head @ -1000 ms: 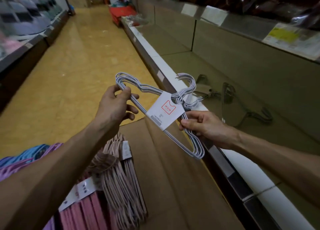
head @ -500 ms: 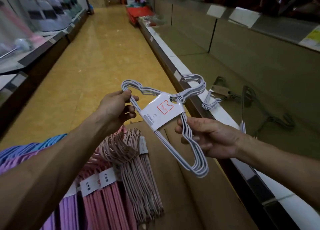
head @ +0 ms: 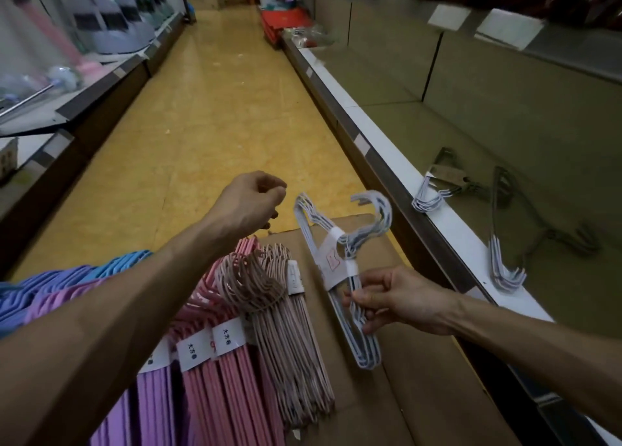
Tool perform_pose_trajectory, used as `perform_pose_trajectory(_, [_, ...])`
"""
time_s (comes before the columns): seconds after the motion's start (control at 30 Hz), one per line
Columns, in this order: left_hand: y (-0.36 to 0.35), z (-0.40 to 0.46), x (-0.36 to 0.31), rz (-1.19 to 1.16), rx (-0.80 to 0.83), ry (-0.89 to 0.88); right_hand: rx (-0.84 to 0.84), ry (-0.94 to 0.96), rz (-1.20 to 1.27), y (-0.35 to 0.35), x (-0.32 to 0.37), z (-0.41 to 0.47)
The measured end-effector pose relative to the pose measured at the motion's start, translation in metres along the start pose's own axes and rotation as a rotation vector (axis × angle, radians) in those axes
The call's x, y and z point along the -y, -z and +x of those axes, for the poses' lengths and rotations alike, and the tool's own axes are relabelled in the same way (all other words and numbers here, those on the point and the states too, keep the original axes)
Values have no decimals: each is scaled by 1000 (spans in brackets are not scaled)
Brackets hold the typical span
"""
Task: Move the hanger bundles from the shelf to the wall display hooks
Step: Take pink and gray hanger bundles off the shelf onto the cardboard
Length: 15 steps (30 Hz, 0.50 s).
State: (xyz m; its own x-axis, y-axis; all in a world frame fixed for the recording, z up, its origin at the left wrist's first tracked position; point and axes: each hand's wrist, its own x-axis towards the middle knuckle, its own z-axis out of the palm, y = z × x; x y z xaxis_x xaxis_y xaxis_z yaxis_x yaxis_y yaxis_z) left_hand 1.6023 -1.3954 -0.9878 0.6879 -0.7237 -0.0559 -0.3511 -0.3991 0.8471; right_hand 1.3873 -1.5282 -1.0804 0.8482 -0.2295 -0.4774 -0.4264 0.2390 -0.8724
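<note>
Hanger bundle (head: 340, 270) in white wire, banded with a paper label, hangs in the air over a sheet of brown cardboard (head: 397, 395), its hooks pointing up and away toward the aisle. The right hand (head: 390, 299) holds it near the lower end, grip pinching the wires between thumb and fingers. The left hand (head: 250, 201) floats just beside the bundle's upper tip, apart from it, grip loosely curled around nothing. More bundles lie fanned on the cardboard below: dusty pink wire hangers (head: 286, 328), brighter pink hangers (head: 232, 378) with white labels, purple hangers (head: 151, 405) and blue hangers (head: 124, 260) (partly hidden under the left forearm). On the shelf (head: 420, 190) to the right, two further bundles rest with their ends overhanging the white edge: one near bundle (head: 505, 260) and one farther bundle (head: 434, 196).
</note>
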Motion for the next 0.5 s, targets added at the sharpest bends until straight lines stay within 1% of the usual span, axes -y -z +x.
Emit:
perform_pose_trajectory(0.1, [1, -4, 6, 103, 34, -50, -96, -39, -45, -7, -18, 10])
perform_pose_trajectory(0.23, [1, -9, 11, 399, 120, -190, -195, -78, -227, -21, -39, 21])
perform_pose_trajectory(0.33, [-3, -12, 14, 545, 232, -266, -206, -83, -321, -37, -48, 25])
perform_pose_trajectory(0.5, [-9, -14, 25, 754, 419, -242, -179, -95, -381, -64, -54, 35])
